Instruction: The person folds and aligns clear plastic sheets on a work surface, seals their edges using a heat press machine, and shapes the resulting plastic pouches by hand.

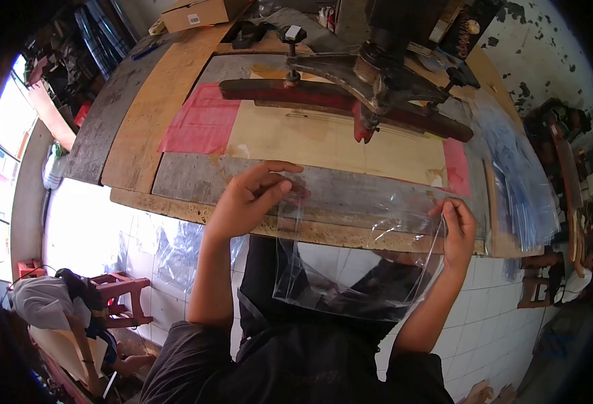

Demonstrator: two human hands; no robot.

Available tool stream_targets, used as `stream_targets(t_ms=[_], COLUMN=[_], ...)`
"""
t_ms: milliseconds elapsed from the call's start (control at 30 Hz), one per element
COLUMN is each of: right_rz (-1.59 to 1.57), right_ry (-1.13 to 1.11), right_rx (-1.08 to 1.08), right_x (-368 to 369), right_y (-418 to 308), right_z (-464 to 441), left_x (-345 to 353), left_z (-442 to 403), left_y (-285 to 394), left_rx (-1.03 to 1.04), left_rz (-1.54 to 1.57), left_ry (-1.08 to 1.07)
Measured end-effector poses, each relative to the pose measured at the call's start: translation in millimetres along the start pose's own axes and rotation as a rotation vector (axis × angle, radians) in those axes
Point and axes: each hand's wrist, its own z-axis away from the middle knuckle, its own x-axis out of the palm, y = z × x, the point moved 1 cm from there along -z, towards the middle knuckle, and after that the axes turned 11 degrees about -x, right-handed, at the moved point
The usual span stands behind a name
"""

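Note:
A clear plastic sheet or bag (350, 269) hangs in front of me, over the table's front edge. My right hand (458, 232) pinches its upper right corner between thumb and fingers. At the upper left corner is my left hand (263, 195), its thumb and fingers curled near the plastic; whether it grips the film is hard to make out. Beyond both hands lies a cream-coloured sheet (337, 145) with a red patch (202, 121) at its left end and another at its right. A dark and red metal press bar (323, 95) stands above that sheet.
A stack of clear plastic (522, 182) lies at the table's right side. On the back left is a cardboard box (195, 15). The wooden table edge (175, 207) runs below my hands. Another person (54, 303) sits at the lower left beside a red stool (125, 296).

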Motion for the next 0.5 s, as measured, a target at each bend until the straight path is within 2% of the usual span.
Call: stream_targets(t_ms=[500], right_rz=[-0.032], right_ry=[-0.028], right_rx=[-0.035], right_x=[-3.0], right_y=[0.9], right_z=[-0.4], left_x=[0.3], left_z=[2.1], left_y=[3.2], left_rx=[-0.030], left_rz=[-0.049], left_ry=[0.033])
